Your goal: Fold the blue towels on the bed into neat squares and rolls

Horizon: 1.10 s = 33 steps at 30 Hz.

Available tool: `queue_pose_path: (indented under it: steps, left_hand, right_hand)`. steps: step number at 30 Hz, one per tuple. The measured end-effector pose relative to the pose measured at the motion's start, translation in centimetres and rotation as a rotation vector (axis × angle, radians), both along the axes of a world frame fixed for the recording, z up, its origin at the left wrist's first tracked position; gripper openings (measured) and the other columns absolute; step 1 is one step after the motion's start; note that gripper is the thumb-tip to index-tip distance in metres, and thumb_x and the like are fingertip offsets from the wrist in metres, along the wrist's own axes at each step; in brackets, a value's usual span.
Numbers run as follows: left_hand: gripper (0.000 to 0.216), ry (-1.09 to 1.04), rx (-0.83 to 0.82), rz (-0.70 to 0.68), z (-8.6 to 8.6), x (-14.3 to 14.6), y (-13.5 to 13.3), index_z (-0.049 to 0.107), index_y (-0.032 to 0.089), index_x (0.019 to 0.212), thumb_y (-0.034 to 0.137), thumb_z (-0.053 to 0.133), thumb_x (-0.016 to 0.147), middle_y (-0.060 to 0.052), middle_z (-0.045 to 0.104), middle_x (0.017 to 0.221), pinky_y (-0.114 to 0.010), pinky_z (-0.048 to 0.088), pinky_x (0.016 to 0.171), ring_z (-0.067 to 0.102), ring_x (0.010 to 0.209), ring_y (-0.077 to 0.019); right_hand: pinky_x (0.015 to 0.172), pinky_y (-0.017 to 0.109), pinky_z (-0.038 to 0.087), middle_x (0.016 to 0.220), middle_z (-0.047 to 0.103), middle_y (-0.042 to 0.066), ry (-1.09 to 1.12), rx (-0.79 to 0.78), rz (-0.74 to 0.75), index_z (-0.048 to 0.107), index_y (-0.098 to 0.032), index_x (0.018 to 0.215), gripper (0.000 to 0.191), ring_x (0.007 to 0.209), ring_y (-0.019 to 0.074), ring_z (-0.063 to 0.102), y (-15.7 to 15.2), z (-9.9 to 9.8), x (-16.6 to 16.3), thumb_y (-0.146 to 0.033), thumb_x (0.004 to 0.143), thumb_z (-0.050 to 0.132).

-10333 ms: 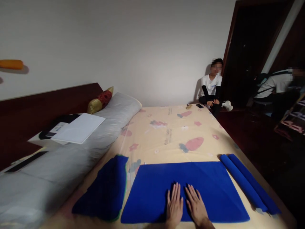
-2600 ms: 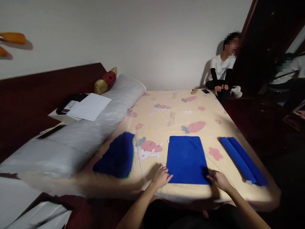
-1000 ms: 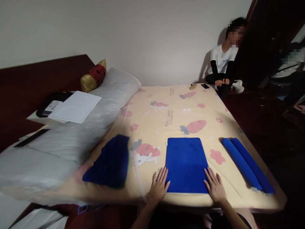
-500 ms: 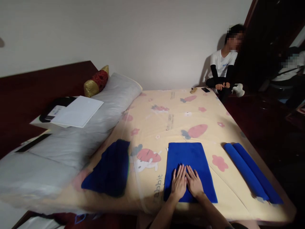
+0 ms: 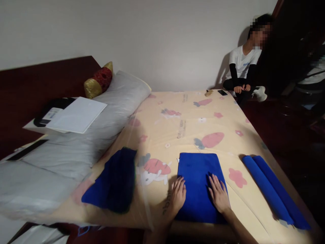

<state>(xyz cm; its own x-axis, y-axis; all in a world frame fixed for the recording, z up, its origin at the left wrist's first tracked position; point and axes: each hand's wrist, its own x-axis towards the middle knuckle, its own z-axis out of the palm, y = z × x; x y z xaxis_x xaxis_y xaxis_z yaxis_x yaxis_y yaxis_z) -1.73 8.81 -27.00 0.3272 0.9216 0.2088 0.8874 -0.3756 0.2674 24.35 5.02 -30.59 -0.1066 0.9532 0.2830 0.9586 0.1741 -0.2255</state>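
Plainly, one folded blue cloth (image 5: 196, 195) lies flat near the front edge of the bed (image 5: 149, 144), its long axis running front to back. The left hand (image 5: 179, 193) rests on its left edge, fingers nearly together and slightly bent; the right hand (image 5: 219, 196) lies flat on its right side, fingers extended and a little apart, neither closed on anything. Two blue rolls (image 5: 266, 188) lie side by side at right, far ends slanting leftward; one bunched blue cloth (image 5: 114, 184) lies at left. Lettering (image 5: 166, 205) beside the left hand is partly hidden; one white tag (image 5: 178, 160) is too small to read.
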Motion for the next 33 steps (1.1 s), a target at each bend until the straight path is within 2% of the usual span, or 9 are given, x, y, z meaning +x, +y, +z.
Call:
queue_pose_path:
  steps: [4,7,12,16,19,23,27,30,33]
  left_hand:
    - [0.055,-0.012,0.020,-0.161,0.3,4.3,3.0,0.021,0.018,0.152,0.018,0.029,0.097,-0.007,0.030,0.156,-0.042,0.033,0.113,0.027,0.143,-0.0207]
    - [0.059,0.059,0.018,-0.178,-0.2,4.7,4.0,0.013,0.018,0.153,0.024,0.032,0.098,-0.007,0.027,0.157,-0.042,0.029,0.115,0.024,0.144,-0.0204]
    - [0.055,0.145,0.037,-0.059,-1.3,-1.4,3.4,0.019,0.026,0.152,0.026,0.034,0.099,-0.003,0.031,0.155,-0.042,0.027,0.115,0.028,0.143,-0.0190]
    - [0.056,0.149,0.056,0.033,-1.1,-4.7,2.7,0.017,0.025,0.152,0.023,0.033,0.099,-0.005,0.031,0.155,-0.046,0.020,0.117,0.026,0.144,-0.0203]
    - [0.059,0.111,0.062,0.046,-0.3,-2.7,3.6,0.012,0.022,0.153,0.021,0.033,0.098,-0.006,0.028,0.156,-0.050,0.014,0.119,0.021,0.145,-0.0223]
    - [0.069,0.032,0.018,-0.101,0.8,3.4,7.1,0.006,0.020,0.153,0.008,0.031,0.090,-0.005,0.025,0.158,-0.046,0.021,0.118,0.020,0.145,-0.0194]
    - [0.070,0.012,-0.043,-0.169,0.9,7.5,11.2,0.015,0.018,0.153,0.005,0.031,0.086,-0.004,0.025,0.157,-0.044,0.025,0.118,0.018,0.146,-0.0181]
    - [0.059,0.045,-0.082,-0.178,0.2,7.0,13.4,0.024,0.019,0.151,0.011,0.029,0.093,-0.003,0.033,0.155,-0.040,0.029,0.116,0.024,0.144,-0.0156]
    - [0.052,0.057,-0.094,-0.122,-0.9,4.6,14.6,0.026,0.022,0.150,0.022,0.028,0.098,-0.004,0.035,0.153,-0.046,0.029,0.114,0.029,0.143,-0.0182]
  right_hand:
    - [0.114,0.041,0.024,0.156,0.025,0.006,0.016,-0.066,0.182,0.016,-0.024,0.153,0.055,0.143,0.0210,0.025,4.4,1.0,-4.2,-0.036,0.101,0.030]
    - [0.114,0.041,0.024,0.155,0.028,0.006,0.004,-0.083,0.208,0.023,-0.025,0.151,0.053,0.143,0.0205,0.027,6.0,0.3,-4.1,-0.040,0.101,0.030]
    - [0.112,0.049,0.026,0.154,0.031,0.010,-0.007,-0.054,-0.124,0.026,-0.022,0.150,0.056,0.142,0.0247,0.030,4.1,-2.3,3.5,-0.048,0.100,0.024]
    - [0.113,0.051,0.024,0.154,0.031,0.008,-0.021,-0.050,-0.183,0.023,-0.022,0.151,0.060,0.142,0.0263,0.030,2.5,-2.9,7.3,-0.053,0.099,0.023]
    - [0.114,0.050,0.022,0.155,0.028,0.008,-0.005,-0.039,-0.120,0.022,-0.023,0.152,0.058,0.142,0.0261,0.028,4.0,-1.6,5.1,-0.048,0.100,0.027]
    - [0.116,0.044,0.020,0.157,0.022,0.006,0.025,-0.177,0.105,0.019,-0.021,0.152,0.054,0.145,0.0212,0.021,8.6,0.7,-1.5,-0.034,0.100,0.024]
    - [0.117,0.040,0.019,0.156,0.025,0.004,0.022,-0.257,0.187,0.024,-0.019,0.151,0.057,0.145,0.0188,0.020,12.5,1.8,-5.9,-0.023,0.094,0.031]
    - [0.116,0.039,0.022,0.154,0.031,0.004,0.019,-0.271,0.149,0.033,-0.023,0.148,0.054,0.143,0.0191,0.025,14.0,1.6,-5.0,-0.030,0.094,0.036]
    - [0.114,0.048,0.022,0.155,0.027,0.008,0.018,-0.289,-0.005,0.034,-0.022,0.148,0.054,0.144,0.0241,0.024,14.2,0.8,-0.6,-0.041,0.098,0.029]
